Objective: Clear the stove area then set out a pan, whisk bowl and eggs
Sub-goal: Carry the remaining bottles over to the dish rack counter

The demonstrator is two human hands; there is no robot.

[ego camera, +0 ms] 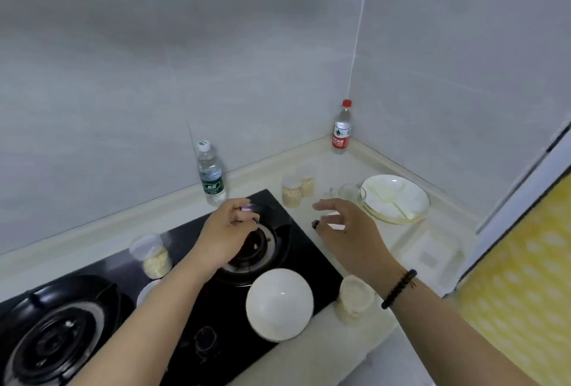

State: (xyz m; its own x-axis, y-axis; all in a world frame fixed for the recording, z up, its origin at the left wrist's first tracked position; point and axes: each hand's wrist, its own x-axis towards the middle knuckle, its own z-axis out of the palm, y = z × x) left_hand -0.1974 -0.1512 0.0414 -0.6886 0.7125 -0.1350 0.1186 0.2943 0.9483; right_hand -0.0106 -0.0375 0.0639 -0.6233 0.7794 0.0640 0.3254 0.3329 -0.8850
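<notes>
Left hand (228, 231) is over the right burner (256, 249) of the black stove (173, 277), fingers curled downward; whether they pinch anything cannot be told. Right hand (346, 228) hovers over the counter (417, 249) just right of the stove, fingers spread and loosely arched, holding nothing; a dark bead bracelet (398, 288) sits on its wrist.

A white bowl (279, 303) rests on the stove's front right part. One lidded jar (153, 255) with pale contents stands on the stove between the burners; another (353, 299) stands on the counter beside the bowl. Two more jars (298, 189) stand behind the hands. A stack of plates (395, 198) lies to the right. Two water bottles, green-labelled (211, 173) and red-labelled (342, 127), stand against the wall.
</notes>
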